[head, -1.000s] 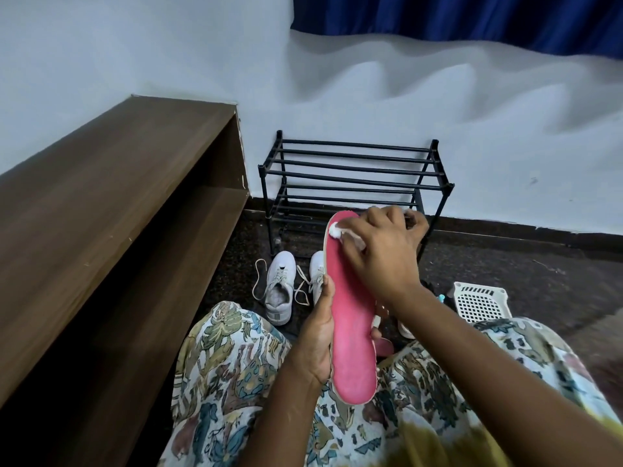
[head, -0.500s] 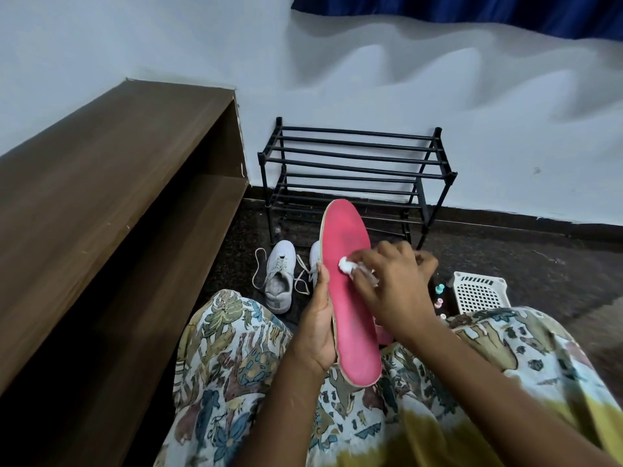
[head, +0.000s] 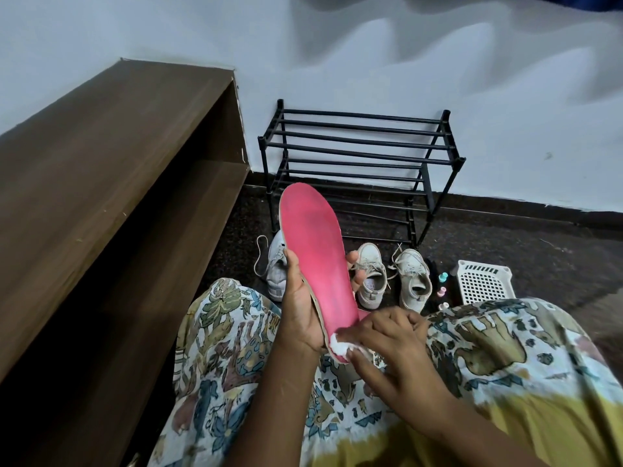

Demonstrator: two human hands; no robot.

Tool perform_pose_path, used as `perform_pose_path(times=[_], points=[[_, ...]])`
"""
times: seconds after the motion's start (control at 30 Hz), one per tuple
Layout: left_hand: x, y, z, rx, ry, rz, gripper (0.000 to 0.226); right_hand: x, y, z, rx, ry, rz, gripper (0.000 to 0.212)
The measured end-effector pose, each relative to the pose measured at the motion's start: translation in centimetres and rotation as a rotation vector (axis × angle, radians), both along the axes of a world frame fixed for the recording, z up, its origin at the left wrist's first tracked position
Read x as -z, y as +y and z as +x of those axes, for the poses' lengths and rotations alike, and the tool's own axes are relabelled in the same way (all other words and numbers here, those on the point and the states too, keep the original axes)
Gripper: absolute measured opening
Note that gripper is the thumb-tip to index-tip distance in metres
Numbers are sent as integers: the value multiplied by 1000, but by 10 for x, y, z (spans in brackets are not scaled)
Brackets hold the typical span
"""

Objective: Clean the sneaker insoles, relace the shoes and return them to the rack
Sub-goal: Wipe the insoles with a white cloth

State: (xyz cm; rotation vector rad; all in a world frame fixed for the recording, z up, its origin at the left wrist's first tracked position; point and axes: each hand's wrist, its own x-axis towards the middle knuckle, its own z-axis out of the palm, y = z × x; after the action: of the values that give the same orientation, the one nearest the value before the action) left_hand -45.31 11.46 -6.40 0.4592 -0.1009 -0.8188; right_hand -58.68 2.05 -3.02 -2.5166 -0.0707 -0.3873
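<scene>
- At the far left we see the long brown wooden shelf unit [head: 118, 197] along the wall, which has no part in this job
- Next comes a white lace-up sneaker [head: 274, 274] on the dark floor [head: 522, 244], its lace trailing loose, partly hidden behind the left hand [head: 300, 308]
- That hand grips the pink foam insole [head: 315, 257] at mid-length, thumb on the left edge and fingertips [head: 354, 259] curled round the right edge, holding it toe end up in front of the black metal tube shoe rack [head: 357, 153]
- What changed: a second ago the small white wad [head: 338, 345] was at the toe, half a second ago at the middle; now the right hand [head: 394, 345] pinches it, fingers bunched together, against the heel end
- We judge that one full stroke down the face is done; a dull grey patch near the toe suggests more passes
- Further right, two worn white sneakers [head: 413, 278] stand on the floor, so relacing and racking are not yet done
- Last come small bottles [head: 443, 278] and a white plastic slatted basket [head: 485, 281]
</scene>
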Motion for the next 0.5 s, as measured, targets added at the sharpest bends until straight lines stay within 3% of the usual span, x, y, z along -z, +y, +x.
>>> perform_pose_path(times=[0.27, 0.43, 0.5], points=[[-3, 1, 3, -17, 45, -44, 74, 8, 1, 8, -21, -84, 18, 17], [-3, 3, 8, -200, 76, 6, 89, 15, -8, 4, -48, -89, -90, 20], [-5, 3, 10, -272, 85, 51, 99, 15, -14, 6, 18, -40, -38, 19]])
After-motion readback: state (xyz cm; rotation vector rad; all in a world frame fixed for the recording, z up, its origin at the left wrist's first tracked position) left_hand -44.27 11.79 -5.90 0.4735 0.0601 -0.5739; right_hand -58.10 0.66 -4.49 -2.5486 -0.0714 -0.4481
